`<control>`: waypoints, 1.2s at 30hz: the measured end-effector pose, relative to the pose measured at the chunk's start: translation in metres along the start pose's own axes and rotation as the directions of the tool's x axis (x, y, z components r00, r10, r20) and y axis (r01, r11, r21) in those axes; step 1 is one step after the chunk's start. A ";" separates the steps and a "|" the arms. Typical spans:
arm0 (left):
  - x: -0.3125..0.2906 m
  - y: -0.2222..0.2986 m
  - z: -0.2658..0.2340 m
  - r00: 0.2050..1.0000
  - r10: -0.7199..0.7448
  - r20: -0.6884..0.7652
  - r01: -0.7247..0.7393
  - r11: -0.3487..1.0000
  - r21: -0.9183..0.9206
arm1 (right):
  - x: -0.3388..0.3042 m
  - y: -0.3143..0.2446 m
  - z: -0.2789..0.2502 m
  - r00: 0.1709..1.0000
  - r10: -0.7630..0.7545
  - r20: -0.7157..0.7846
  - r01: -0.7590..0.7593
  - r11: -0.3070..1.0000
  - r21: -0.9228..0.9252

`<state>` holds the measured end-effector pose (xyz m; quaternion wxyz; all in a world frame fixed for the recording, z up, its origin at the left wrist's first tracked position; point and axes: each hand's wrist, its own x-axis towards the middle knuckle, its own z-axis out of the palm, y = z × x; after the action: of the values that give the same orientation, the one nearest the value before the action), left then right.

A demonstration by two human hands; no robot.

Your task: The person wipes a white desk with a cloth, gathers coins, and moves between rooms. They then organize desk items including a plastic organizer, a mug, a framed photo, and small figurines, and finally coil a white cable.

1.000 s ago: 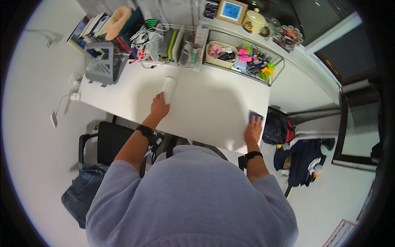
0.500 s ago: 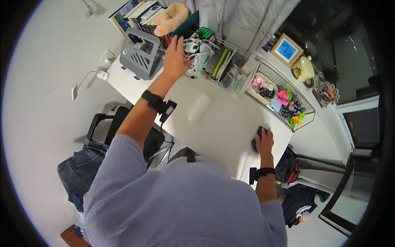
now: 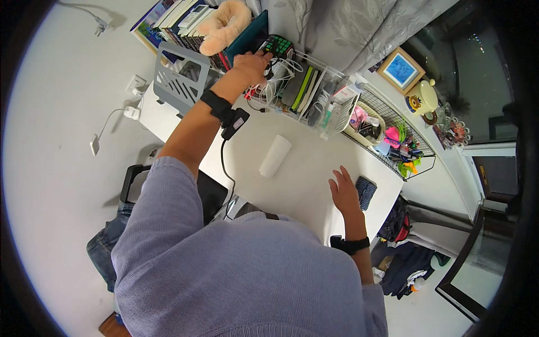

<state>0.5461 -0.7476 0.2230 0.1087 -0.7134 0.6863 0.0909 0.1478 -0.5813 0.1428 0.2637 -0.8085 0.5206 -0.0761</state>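
Observation:
My left hand (image 3: 251, 67) reaches to the back left of the desk, over a clear bin of tangled white cables (image 3: 278, 84). Its fingers bend down beside a black puzzle cube with green squares (image 3: 279, 46); the fingertips are partly hidden, so their grip is unclear. Over the right part of the desk, my right hand (image 3: 345, 191) hovers with fingers apart, holding nothing. Just right of it lies a dark striped folded cloth or pouch (image 3: 366, 192). Between my hands, a white roll (image 3: 275, 156) rests on the white desk (image 3: 303, 185).
A grey laptop stand (image 3: 182, 78) and a row of books (image 3: 182, 22) with a fluffy peach ring (image 3: 225, 25) are at back left. Clear organisers with notebooks (image 3: 303, 87) line the back, beside a wire basket (image 3: 393, 135). A black chair (image 3: 210, 194) stands at left.
My left hand has moved further into the cable bin, its fingers now bent. My right hand has come off the dark folded item and shifted left, fingers spread.

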 end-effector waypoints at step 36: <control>-0.194 0.010 -0.119 0.749 -0.431 -0.503 -0.227 0.546 -0.806 | 0.061 -0.059 -0.069 0.893 -0.373 -0.252 0.423 0.886 0.190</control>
<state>0.5262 -0.5954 0.3915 -0.4824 -0.7022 0.5040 0.1422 0.1953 -0.6406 0.2221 0.2821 -0.8479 0.3543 -0.2756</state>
